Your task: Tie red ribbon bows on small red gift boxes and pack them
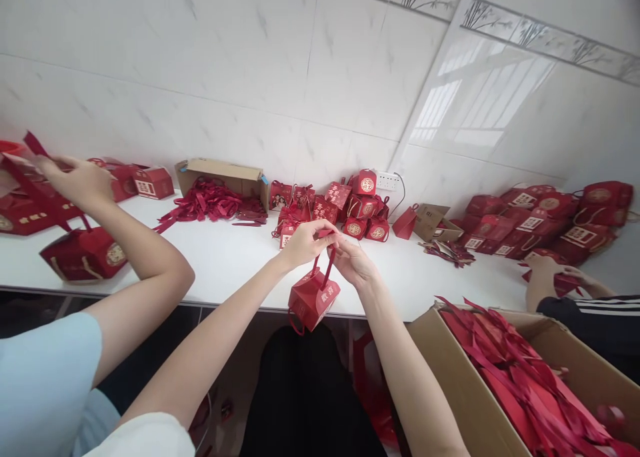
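Observation:
A small red gift box (314, 298) with pale characters hangs tilted at the table's front edge, above my lap. Two strands of red ribbon (329, 267) rise from its top to my fingers. My left hand (306, 245) pinches the ribbon at its upper end. Right against it, my right hand (353, 262) is also closed on the ribbon, fingertips touching the left ones. The exact crossing of the ribbon is hidden by my fingers. Behind my hands stands a pile of small red boxes (363, 207).
A cardboard box of loose ribbons (213, 200) stands left on the white table (220, 260). At left, a co-worker's hand (83, 180) lifts ribbon on a larger red box (85, 253). A large carton (425, 340) of red boxes is at right, near another person's hands (545, 273).

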Tool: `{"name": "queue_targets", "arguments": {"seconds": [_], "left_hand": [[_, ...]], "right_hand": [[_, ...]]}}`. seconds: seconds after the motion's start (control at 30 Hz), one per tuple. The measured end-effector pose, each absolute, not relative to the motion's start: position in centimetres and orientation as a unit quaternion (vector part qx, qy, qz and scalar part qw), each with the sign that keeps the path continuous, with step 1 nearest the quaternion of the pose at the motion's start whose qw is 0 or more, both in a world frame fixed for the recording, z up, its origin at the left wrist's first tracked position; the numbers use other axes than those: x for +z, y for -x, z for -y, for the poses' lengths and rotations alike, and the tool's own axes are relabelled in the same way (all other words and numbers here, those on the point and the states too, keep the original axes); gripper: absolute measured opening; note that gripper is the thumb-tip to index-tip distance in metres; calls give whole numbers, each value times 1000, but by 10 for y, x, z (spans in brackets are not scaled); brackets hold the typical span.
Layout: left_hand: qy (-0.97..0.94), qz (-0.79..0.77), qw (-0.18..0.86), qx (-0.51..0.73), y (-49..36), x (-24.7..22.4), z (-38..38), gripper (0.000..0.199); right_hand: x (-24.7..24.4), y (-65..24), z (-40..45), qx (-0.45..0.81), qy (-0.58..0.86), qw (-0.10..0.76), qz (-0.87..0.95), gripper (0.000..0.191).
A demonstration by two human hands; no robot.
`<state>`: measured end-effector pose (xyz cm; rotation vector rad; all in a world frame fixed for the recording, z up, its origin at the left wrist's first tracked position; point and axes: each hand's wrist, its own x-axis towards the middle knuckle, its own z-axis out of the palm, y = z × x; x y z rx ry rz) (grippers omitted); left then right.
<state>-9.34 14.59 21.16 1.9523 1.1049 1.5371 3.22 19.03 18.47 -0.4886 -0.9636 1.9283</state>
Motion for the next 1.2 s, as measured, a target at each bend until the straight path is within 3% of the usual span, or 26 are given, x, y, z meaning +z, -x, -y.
{"name": "queue_targets", "arguments": {"seconds": [0.3,0.7,0.93,1.2], "left_hand": [[-722,-424,150,526,90,205,-145,19],[-735,-410,165,515,79,215,-173,18],[-706,-407,147,562,72,208,-172,12],[-455,-416,223,755,65,169,-173,14]], "right_hand": [[184,-31,-189,810,224,393,373,10],[188,-40,-225,821,172,388,382,18],[190,-44,-217,749,195,510,376,30],[171,-73,-226,530,309,677,408,18]]}}
